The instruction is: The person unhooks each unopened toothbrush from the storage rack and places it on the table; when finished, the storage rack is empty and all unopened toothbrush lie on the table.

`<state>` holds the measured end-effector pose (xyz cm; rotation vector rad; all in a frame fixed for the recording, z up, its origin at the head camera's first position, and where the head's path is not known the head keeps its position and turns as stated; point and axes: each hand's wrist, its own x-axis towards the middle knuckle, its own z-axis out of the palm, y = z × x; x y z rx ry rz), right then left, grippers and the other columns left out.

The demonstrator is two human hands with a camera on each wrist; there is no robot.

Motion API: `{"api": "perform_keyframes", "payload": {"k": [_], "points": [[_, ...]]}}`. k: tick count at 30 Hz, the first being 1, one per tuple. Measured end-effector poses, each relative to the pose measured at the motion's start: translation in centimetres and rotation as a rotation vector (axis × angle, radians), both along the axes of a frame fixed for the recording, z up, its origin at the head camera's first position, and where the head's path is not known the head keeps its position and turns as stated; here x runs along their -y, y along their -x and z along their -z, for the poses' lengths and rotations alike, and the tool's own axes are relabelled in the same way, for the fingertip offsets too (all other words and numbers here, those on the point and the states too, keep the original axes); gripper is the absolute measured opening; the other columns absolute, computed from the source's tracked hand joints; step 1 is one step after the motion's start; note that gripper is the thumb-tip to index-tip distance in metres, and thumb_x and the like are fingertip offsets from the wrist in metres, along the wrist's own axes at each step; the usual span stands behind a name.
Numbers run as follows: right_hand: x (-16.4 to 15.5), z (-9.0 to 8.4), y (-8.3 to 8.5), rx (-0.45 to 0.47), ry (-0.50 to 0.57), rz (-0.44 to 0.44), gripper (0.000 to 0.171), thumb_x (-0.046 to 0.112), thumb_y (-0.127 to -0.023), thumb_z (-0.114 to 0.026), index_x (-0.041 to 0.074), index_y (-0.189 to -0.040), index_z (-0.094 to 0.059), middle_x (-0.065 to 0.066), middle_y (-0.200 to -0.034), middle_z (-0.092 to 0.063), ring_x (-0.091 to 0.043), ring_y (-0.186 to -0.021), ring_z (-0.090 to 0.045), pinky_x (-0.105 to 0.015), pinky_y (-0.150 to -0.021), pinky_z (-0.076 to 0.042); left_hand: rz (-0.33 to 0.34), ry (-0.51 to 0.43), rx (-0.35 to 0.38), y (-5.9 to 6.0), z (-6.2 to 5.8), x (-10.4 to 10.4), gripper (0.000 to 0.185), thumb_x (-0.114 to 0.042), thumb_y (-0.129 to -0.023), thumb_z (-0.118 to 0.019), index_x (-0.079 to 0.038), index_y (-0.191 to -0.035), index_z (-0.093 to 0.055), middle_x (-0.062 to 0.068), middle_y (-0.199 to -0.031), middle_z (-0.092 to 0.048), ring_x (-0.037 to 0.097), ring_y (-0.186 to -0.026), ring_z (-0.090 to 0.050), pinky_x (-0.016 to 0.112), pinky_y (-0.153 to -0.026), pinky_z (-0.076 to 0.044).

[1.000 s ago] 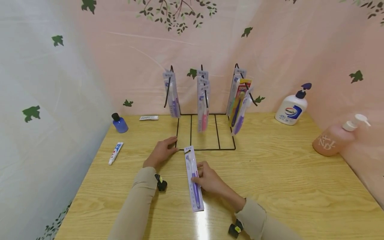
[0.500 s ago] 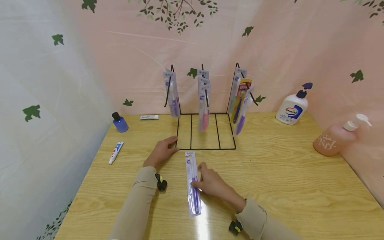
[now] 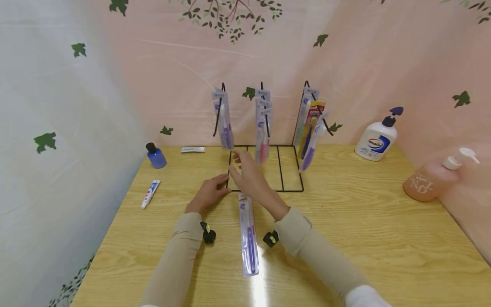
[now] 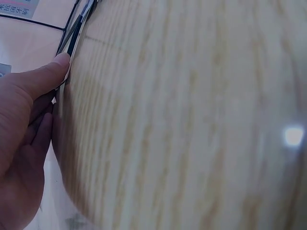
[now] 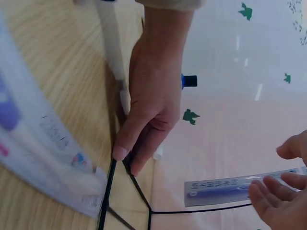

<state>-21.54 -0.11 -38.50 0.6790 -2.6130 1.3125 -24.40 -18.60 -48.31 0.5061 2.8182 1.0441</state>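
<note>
Both grips loose: left hand (image 3: pixel 207 197) on rack (image 3: pixel 281 187) corner, right hand (image 3: pixel 247 177) empty, fingertips cropped in wrist cam.

White pump bottle (image 3: pixel 375 142): blue-and-red brand label, small and blurred; lettering not legible.

Pink pump bottle (image 3: pixel 428 182): large white characters on its side, seen at an angle; not readable.

Toothbrush pack (image 3: pixel 248 236) flat on the table: purple header card with print, too small to read.

Hanging packs (image 3: pixel 262 123) on the wire rack (image 3: pixel 281 170): header cards with small print, illegible. In the right wrist view one pack (image 5: pixel 240 188) shows a row of small characters on its header strip, blurred.

Small tube (image 3: pixel 150 194): blue and red print, illegible.

Flat white tube (image 3: pixel 193 149) at the back: printed line, illegible.
</note>
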Motion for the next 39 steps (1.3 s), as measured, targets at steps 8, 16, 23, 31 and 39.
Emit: {"api": "perform_keyframes", "payload": {"k": [8,16,23,31,39], "points": [[3.5,0.4,4.6,-0.102,0.16,0.132,0.051,0.009,-0.096,-0.051,0.003,-0.144,-0.034,-0.015,-0.135,-0.045,-0.026,-0.124,-0.048,-0.038,-0.106,-0.044,-0.009,-0.001,-0.028,0.0,0.1,-0.1,0.053,-0.022,-0.092,-0.065,-0.008,-0.14,-0.048,0.008,-0.147,-0.045,0.029,-0.137,-0.039,0.042,-0.117,-0.03],[4.9,0.6,7.5,-0.113,0.268,0.223,0.055,0.011,-0.098,-0.049,0.011,-0.15,-0.029,-0.011,-0.144,-0.041,-0.024,-0.13,-0.044,-0.04,-0.111,-0.039,0.003,0.015,-0.05,0.1,0.1,-0.4,0.053,-0.023,-0.092,-0.064,-0.003,-0.138,-0.049,0.011,-0.146,-0.045,0.032,-0.136,-0.04,0.043,-0.117,-0.03],[5.8,-1.2,8.5,-0.121,0.336,0.267,0.031,0.013,-0.1,-0.048,0.006,-0.13,-0.048,-0.01,-0.116,-0.054,-0.021,-0.108,-0.052,-0.034,-0.093,-0.048,0.001,0.033,-0.042,0.2,0.1,-0.2,0.052,-0.023,-0.093,-0.064,-0.002,-0.139,-0.049,0.012,-0.147,-0.045,0.032,-0.136,-0.041,0.043,-0.116,-0.032],[6.0,-2.0,9.7,-0.05,0.442,0.285,0.019,0.013,-0.098,-0.051,0.004,-0.115,-0.054,-0.011,-0.111,-0.062,-0.021,-0.099,-0.06,-0.031,-0.088,-0.053,-0.002,0.026,-0.011,0.0,0.3,-0.3,0.053,-0.023,-0.093,-0.063,-0.004,-0.14,-0.048,0.011,-0.148,-0.043,0.032,-0.137,-0.039,0.043,-0.117,-0.031],[5.4,-1.5,8.3,-0.049,0.532,0.185,0.026,0.013,-0.099,-0.051,0.009,-0.124,-0.052,-0.012,-0.107,-0.062,-0.021,-0.094,-0.061,-0.029,-0.08,-0.055,-0.012,0.05,-0.037,0.3,0.4,-0.2,0.052,-0.025,-0.092,-0.064,-0.004,-0.138,-0.05,0.012,-0.145,-0.047,0.032,-0.135,-0.042,0.042,-0.116,-0.032]]}}
